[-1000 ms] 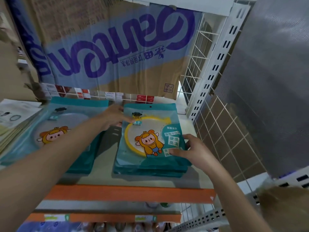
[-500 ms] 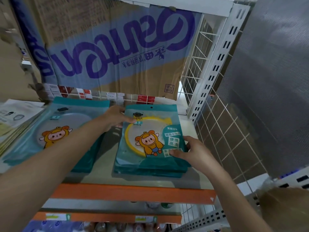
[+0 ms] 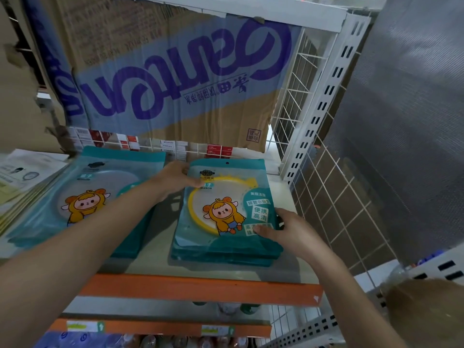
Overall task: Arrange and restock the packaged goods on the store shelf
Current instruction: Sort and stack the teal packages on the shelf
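Left hand [image 3: 179, 177] is gripping the far-left corner of the mirror-pack stack [image 3: 221, 237], right hand [image 3: 295, 231] pinching its near-right edge.

The shelf [image 3: 155, 262] is a pale board with an orange front rail [image 3: 200, 288], carried at its right end by a white slotted upright [image 3: 324, 101]. White wire grid [image 3: 293, 96] closes that side. A flattened cardboard box [image 3: 175, 71] with upside-down purple lettering hangs across the back. Brown floor tiles [image 3: 351, 222] show beside a grey mesh panel [image 3: 414, 121]. A lower orange rail [image 3: 160, 328] carries price labels [image 3: 85, 325].
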A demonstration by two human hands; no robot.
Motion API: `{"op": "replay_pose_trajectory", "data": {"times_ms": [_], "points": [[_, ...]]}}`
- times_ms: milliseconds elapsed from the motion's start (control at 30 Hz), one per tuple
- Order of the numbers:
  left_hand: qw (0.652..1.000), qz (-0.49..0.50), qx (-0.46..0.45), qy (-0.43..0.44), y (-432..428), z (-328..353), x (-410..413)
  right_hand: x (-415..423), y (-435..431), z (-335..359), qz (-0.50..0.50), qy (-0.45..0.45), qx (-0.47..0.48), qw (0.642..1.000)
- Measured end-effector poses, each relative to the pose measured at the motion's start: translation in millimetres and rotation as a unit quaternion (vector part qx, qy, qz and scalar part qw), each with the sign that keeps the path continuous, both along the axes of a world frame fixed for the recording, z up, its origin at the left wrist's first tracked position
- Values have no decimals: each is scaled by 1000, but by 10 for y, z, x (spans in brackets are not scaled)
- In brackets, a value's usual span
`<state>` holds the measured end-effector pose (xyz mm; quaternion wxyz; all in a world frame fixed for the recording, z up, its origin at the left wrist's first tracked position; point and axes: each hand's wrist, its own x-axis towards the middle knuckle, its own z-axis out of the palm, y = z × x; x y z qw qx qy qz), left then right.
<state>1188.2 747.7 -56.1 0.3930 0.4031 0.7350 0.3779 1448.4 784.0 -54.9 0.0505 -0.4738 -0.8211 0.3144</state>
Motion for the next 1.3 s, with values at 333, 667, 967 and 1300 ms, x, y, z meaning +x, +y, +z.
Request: {"op": "replay_pose_trajectory", "data": {"times_ms": [333,667,967,1300], "points": [[999,-16,23,40,-36,7,41,4,-29,24,4,-11,-15,1000],[961,29,104,254,-486,301,-637,-615,-186,453,4,4,135,991],[933,-30,48,355,-1657,399,-2010,-2136,-970,404,99,9,151,984],[924,-42,-27,379,-2569,267,-3262,-3442,-1717,262,98,17,129,987]]}}
